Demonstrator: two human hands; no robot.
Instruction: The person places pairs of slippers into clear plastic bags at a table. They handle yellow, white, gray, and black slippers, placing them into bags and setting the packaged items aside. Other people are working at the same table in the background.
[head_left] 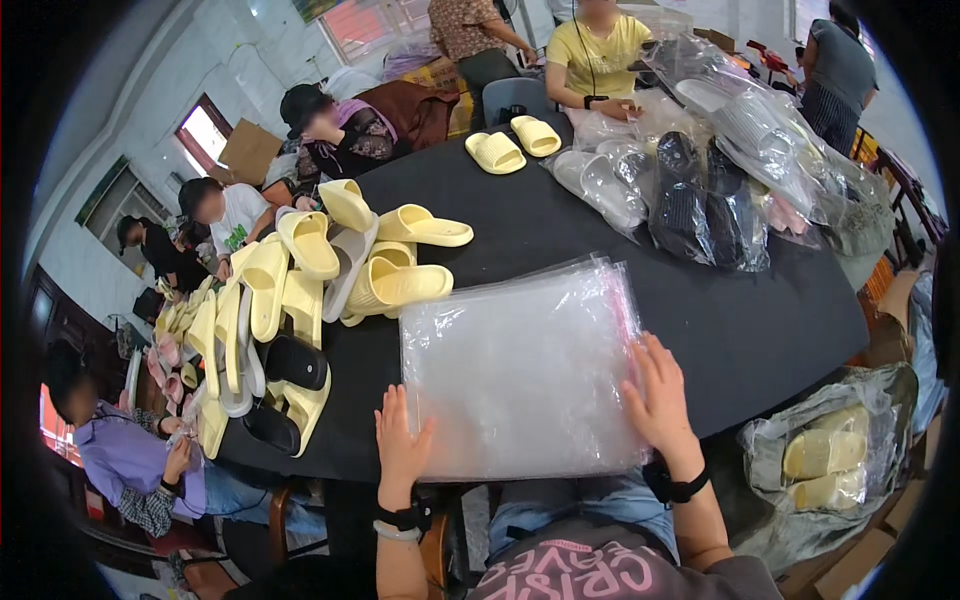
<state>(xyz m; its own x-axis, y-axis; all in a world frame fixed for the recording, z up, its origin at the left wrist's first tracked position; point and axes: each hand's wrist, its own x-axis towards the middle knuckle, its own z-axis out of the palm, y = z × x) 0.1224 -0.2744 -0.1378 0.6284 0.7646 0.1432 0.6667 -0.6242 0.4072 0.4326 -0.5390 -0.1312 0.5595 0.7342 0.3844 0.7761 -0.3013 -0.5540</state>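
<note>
A stack of clear plastic bags [520, 370] lies flat on the black table in front of me, with a pink strip along its right edge. My left hand [400, 435] is at the stack's lower left edge, fingers stretched out and thumb apart. My right hand [660, 395] rests against the right edge, its fingers spread. Neither hand grips anything. Just beyond the stack's far left corner lies a pale yellow slipper [400, 284], part of a heap of loose slippers. A pair of yellow slippers [497, 153] sits apart at the table's far side.
Bagged grey slippers [600, 185] and bagged black slippers [680, 190] pile up at the far right. Black slippers [297, 362] lie in the left heap. An open sack [760, 450] at my lower right holds bagged yellow slippers. Several people sit around the black table [760, 330].
</note>
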